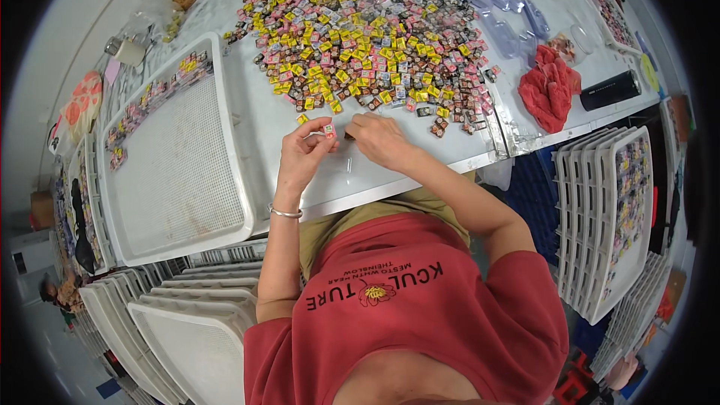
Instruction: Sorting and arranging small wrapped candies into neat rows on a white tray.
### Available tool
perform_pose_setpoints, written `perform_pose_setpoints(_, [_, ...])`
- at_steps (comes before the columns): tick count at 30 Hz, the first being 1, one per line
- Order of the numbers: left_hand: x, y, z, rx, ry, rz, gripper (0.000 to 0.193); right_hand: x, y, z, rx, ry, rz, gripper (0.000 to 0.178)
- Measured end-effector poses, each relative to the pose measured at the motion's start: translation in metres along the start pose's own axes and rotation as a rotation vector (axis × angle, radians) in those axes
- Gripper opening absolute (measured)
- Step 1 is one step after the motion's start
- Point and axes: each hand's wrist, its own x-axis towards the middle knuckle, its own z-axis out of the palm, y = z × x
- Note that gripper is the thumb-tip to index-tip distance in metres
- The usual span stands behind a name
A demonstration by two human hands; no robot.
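Observation:
My left hand (301, 156) pinches a small pink-and-white printed piece (328, 131) between thumb and fingertips, just over the table's near part. Close beside it on the right, my right hand (381, 141) has its fingers bent and pressed together around a small dark brown piece (349, 136), mostly hidden by the fingers. Beyond both hands spreads a big heap of small printed pieces (360, 52) in yellow, pink, brown and black. To the left lies a white mesh tray (176, 157), with rows of similar pieces (154, 97) along its far and left edges.
A crumpled red cloth (550, 94), a black cylinder (610, 91) and clear purplish plastic trays (499, 11) occupy the table's right side. White trays stand stacked at the right (600, 217) and lower left (187, 330). A jar (126, 51) stands at the far left.

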Motion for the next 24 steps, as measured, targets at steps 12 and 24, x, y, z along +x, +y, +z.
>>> perform_pose_setpoints(12, [0.029,-0.019,0.025,1.042,0.010,0.525,0.031,-0.010,0.064,-0.076,0.284,-0.037,0.262,0.023])
perform_pose_setpoints(24, [0.036,-0.028,0.036,0.935,-0.051,0.464,0.033,-0.004,0.047,-0.023,-0.086,-0.222,0.092,0.026])
